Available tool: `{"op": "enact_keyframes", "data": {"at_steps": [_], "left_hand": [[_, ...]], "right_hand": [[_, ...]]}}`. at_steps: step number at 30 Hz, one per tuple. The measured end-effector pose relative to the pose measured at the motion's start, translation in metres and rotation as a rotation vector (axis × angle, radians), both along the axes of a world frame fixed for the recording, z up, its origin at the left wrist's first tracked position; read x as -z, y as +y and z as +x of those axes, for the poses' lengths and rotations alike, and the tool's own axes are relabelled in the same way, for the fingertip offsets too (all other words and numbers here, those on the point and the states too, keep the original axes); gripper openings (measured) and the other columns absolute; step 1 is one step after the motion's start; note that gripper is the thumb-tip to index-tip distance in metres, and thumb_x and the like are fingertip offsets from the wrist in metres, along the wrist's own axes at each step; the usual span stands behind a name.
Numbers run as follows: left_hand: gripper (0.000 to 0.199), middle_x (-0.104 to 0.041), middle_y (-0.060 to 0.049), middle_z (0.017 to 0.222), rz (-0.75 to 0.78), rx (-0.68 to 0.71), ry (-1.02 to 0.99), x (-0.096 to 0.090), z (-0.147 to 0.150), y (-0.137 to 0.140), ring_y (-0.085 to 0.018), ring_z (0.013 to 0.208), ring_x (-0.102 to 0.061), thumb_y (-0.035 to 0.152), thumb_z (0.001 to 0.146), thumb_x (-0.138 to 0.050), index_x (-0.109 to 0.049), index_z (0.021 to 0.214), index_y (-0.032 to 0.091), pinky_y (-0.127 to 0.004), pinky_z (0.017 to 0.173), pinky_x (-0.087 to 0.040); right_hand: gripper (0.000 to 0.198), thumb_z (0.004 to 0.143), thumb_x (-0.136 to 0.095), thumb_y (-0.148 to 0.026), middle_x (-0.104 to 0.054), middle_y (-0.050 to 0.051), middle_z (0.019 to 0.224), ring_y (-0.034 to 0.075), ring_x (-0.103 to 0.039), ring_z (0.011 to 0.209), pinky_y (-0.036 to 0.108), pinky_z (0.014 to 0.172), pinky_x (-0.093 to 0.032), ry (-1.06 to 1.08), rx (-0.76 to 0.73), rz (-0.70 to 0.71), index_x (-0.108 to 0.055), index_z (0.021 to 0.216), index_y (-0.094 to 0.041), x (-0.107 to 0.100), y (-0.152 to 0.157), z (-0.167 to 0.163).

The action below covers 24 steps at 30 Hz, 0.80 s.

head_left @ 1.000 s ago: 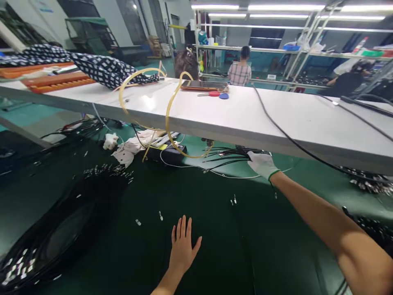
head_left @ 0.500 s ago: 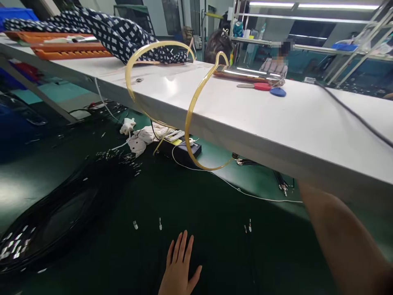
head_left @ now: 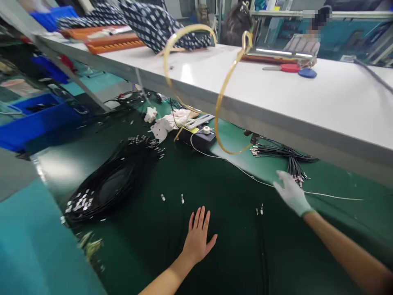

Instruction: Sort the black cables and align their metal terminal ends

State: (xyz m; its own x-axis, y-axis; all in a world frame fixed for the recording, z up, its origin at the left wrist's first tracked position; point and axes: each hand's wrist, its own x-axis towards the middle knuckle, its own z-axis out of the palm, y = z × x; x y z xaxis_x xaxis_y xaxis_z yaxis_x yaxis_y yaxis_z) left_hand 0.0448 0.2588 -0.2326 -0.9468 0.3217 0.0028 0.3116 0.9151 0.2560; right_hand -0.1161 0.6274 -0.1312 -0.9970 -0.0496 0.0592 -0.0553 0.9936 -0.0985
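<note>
My left hand [head_left: 198, 239], bare, lies flat on the dark green tabletop [head_left: 227, 254] with its fingers stretched out. Just beyond its fingertips are two small cable ends, a whitish connector [head_left: 163, 197] and a slim metal-tipped one [head_left: 182, 198]. In a pale glove, my right hand [head_left: 290, 194] is stretched out, thumb apart, and nothing shows in it. It is near a bundle of black cables [head_left: 294, 166] with metal tips under the shelf. To its left, two more connector ends [head_left: 261, 209] lie on the surface, joined to thin dark cables.
A white shelf [head_left: 276, 98] runs across above the table, bearing red-handled scissors or a similar tool [head_left: 290, 68]. A yellow tube [head_left: 218, 110] hangs down from it. At left lie a large coil of black cables [head_left: 123, 174] and a blue bin [head_left: 39, 119]. People sit beyond.
My right hand has come into view from beneath the shelf, beside the black cable bundle. The view has swung left and down. My left hand stays flat on the table.
</note>
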Motion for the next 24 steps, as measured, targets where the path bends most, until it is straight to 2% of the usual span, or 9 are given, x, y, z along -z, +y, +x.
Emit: {"op": "enact_keyframes", "data": {"at_steps": [3, 6, 8, 10, 12, 14, 18, 21, 24], "left_hand": [[0.075, -0.017, -0.018, 0.159, 0.034, -0.009, 0.024, -0.008, -0.004, 0.003, -0.035, 0.147, -0.015, 0.046, 0.092, -0.046, -0.019, 0.153, 0.012, -0.056, 0.116, -0.019], [0.063, -0.035, -0.017, 0.152, 0.137, -0.006, -0.049, -0.026, -0.006, -0.011, -0.032, 0.142, -0.030, 0.045, 0.090, -0.050, -0.040, 0.143, 0.014, -0.051, 0.113, -0.029], [0.050, -0.048, -0.015, 0.142, 0.225, -0.066, -0.078, -0.039, 0.003, -0.033, -0.028, 0.134, -0.042, 0.041, 0.090, -0.049, -0.050, 0.134, 0.015, -0.044, 0.110, -0.037], [0.048, -0.053, -0.017, 0.132, 0.252, -0.267, -0.041, -0.048, 0.024, -0.059, -0.028, 0.126, -0.048, 0.041, 0.091, -0.049, -0.052, 0.128, 0.012, -0.042, 0.105, -0.041], [0.056, -0.054, -0.021, 0.123, 0.210, -0.553, -0.034, -0.050, 0.050, -0.079, -0.036, 0.119, -0.050, 0.048, 0.086, -0.056, -0.053, 0.124, 0.007, -0.049, 0.099, -0.043], [0.054, -0.053, -0.021, 0.114, 0.247, -0.705, -0.119, -0.048, 0.077, -0.087, -0.040, 0.112, -0.051, 0.047, 0.079, -0.064, -0.056, 0.113, 0.006, -0.054, 0.093, -0.044], [0.005, -0.054, -0.010, 0.098, 0.517, -0.541, -0.295, -0.044, 0.103, -0.066, -0.029, 0.104, -0.054, 0.016, 0.078, -0.058, -0.057, 0.083, 0.016, -0.044, 0.096, -0.042], [0.011, -0.053, -0.004, 0.083, 0.634, -0.467, -0.394, -0.046, 0.098, -0.050, -0.020, 0.087, -0.057, 0.008, 0.075, -0.055, -0.051, 0.072, 0.018, -0.034, 0.085, -0.046], [0.009, -0.045, 0.002, 0.062, 0.780, -0.458, -0.567, -0.053, 0.084, -0.053, -0.013, 0.054, -0.050, 0.019, 0.081, -0.054, -0.047, 0.075, 0.018, -0.025, 0.056, -0.043]], "right_hand": [[0.051, 0.094, -0.044, -0.045, -0.058, 0.013, 0.122, 0.018, -0.065, 0.093, 0.027, 0.079, -0.053, -0.147, -0.006, -0.172, -0.046, 0.135, -0.015, 0.031, -0.026, 0.104], [0.070, 0.084, -0.046, -0.066, -0.053, 0.011, 0.129, 0.023, -0.065, 0.097, 0.035, 0.082, -0.054, -0.378, 0.249, -0.281, -0.044, 0.136, -0.019, 0.061, -0.039, 0.200], [0.076, 0.080, -0.045, -0.072, -0.050, 0.010, 0.134, 0.026, -0.064, 0.103, 0.039, 0.084, -0.054, -0.456, 0.418, -0.325, -0.042, 0.137, -0.021, 0.070, -0.041, 0.252], [0.079, 0.079, -0.044, -0.075, -0.049, 0.011, 0.134, 0.027, -0.062, 0.105, 0.042, 0.087, -0.052, -0.494, 0.542, -0.357, -0.041, 0.138, -0.023, 0.070, -0.046, 0.293], [0.079, 0.079, -0.044, -0.076, -0.049, 0.011, 0.134, 0.028, -0.062, 0.106, 0.043, 0.088, -0.051, -0.505, 0.613, -0.374, -0.043, 0.136, -0.022, 0.065, -0.058, 0.322], [0.073, 0.080, -0.045, -0.072, -0.049, 0.013, 0.134, 0.029, -0.060, 0.109, 0.042, 0.088, -0.050, -0.490, 0.630, -0.364, -0.049, 0.130, -0.019, 0.060, -0.082, 0.340], [0.039, 0.090, -0.043, -0.040, -0.053, 0.013, 0.127, 0.026, -0.062, 0.100, 0.038, 0.082, -0.048, -0.427, 0.532, -0.320, -0.059, 0.118, -0.018, 0.051, -0.157, 0.345], [0.034, 0.084, -0.045, -0.021, -0.060, 0.013, 0.112, 0.029, -0.063, 0.096, 0.043, 0.086, -0.043, -0.440, 0.547, -0.442, -0.062, 0.114, -0.018, 0.042, -0.199, 0.331], [0.040, 0.074, -0.052, -0.012, -0.063, 0.013, 0.102, 0.033, -0.061, 0.101, 0.047, 0.091, -0.040, -0.431, 0.636, -0.595, -0.063, 0.112, -0.016, 0.032, -0.208, 0.318]]}}
